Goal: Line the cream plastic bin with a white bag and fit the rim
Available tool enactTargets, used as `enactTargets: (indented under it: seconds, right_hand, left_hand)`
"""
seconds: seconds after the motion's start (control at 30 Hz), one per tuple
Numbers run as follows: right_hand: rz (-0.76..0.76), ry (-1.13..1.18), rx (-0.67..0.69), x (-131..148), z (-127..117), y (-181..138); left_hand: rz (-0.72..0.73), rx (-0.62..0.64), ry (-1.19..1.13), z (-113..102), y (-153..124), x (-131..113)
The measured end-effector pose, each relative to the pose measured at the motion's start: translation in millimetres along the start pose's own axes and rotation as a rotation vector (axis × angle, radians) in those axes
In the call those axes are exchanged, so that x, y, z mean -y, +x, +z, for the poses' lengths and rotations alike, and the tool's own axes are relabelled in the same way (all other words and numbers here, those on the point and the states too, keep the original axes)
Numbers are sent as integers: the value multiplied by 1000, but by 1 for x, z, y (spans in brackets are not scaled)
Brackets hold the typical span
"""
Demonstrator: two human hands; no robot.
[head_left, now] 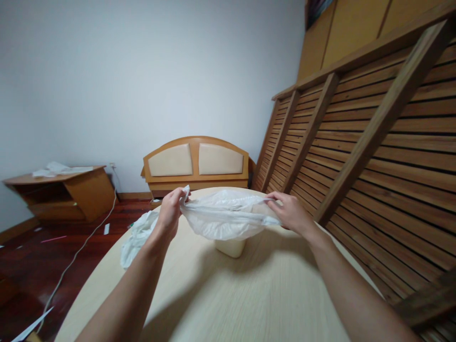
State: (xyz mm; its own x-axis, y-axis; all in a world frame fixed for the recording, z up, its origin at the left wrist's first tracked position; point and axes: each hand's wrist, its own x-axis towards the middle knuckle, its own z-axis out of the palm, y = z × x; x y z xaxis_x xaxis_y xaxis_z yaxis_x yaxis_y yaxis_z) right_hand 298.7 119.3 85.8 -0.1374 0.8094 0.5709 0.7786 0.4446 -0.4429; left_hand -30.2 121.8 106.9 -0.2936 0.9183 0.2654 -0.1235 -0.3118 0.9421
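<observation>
A thin white plastic bag [224, 225] is stretched sideways between my two hands, above a round pale wooden table. My left hand [170, 211] is closed on the bag's left end, with a tuft of plastic sticking up past the fingers. At the other end my right hand [290, 213] pinches the bag's edge between thumb and fingers. Below and partly behind the bag stands a cream-coloured object [231, 248] on the table; its upper part is hidden, so I cannot tell its kind.
Crumpled pale plastic [140, 235] lies at the round table's [228, 299] left edge. A slatted wooden frame [356, 137] leans along the right. Behind the table is a padded headboard [195, 161]. A low desk [71, 190] and a white cable [81, 254] are at left.
</observation>
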Motion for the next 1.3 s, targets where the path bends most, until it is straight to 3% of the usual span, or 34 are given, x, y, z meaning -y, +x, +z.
enactTargets:
  seconds: [0.1, 0.2, 0.27, 0.33, 0.43, 0.5, 0.7, 0.83, 1.0, 1.13, 1.3]
  right_hand:
    - [63, 89, -78, 6, -8, -1]
    - [-13, 124, -53, 8, -19, -2]
    - [-110, 129, 40, 7, -27, -4]
    - [-174, 116, 216, 7, -33, -7]
    - [-165, 50, 462, 10, -37, -13]
    - [-156, -9, 515, 16, -37, -17]
    - [-191, -132, 273, 61, -22, -23]
    - [-232, -124, 185, 83, -2, -24]
    - [-144, -130, 185, 77, 14, -23]
    - [-70, -85, 193, 67, 11, -19]
    - [8, 86, 87, 61, 6, -15]
  left_hand:
    - [-3, -32, 1, 0, 1, 1]
    - [5, -89, -14, -1, 4, 2]
    - [12, -123, -33, -2, 6, 2]
    - [18, -141, -56, -3, 7, 2]
    - [21, -152, -90, -4, 7, 1]
    - [17, -154, -110, -4, 6, -1]
    - [15, -131, -149, 0, 0, -4]
    - [23, -101, -151, 2, -3, -6]
    - [26, -48, -166, 7, -11, -11]
    - [49, 24, -168, 14, -22, -13]
    - [101, 169, -76, 25, -40, -12]
